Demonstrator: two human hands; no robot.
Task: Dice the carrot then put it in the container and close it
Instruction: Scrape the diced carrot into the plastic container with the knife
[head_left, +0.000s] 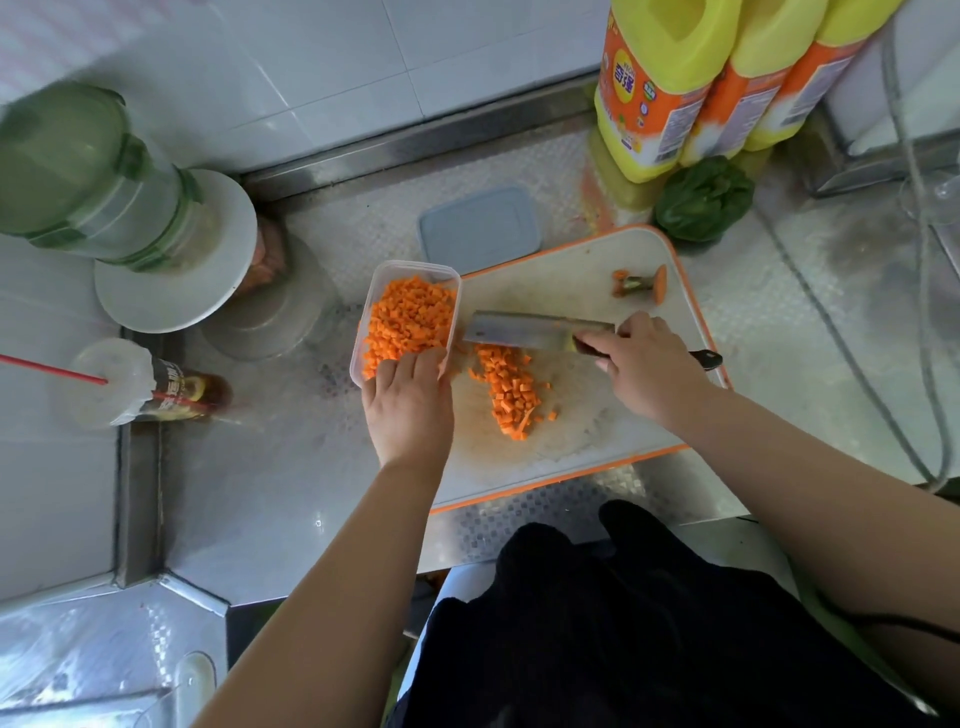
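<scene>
A clear plastic container (370, 291) holds a heap of diced carrot (410, 319) at the left edge of the white, orange-rimmed cutting board (550, 280). My left hand (410, 400) grips the container's near end. A second pile of carrot dice (511, 392) lies on the board just right of it. My right hand (649, 364) holds the handle of a cleaver (535, 330), whose blade stands on the board above that pile. The carrot's stem end (641, 283) lies at the board's far right. The blue-grey lid (480, 228) sits on the counter behind the container.
Yellow detergent bottles (675, 83) and a green leafy vegetable (704, 200) stand behind the board. At the left are a green jar (78, 171) on a white plate (171, 301), an upturned steel bowl (275, 312), and a sauce bottle (182, 392). A cable (883, 322) runs on the right.
</scene>
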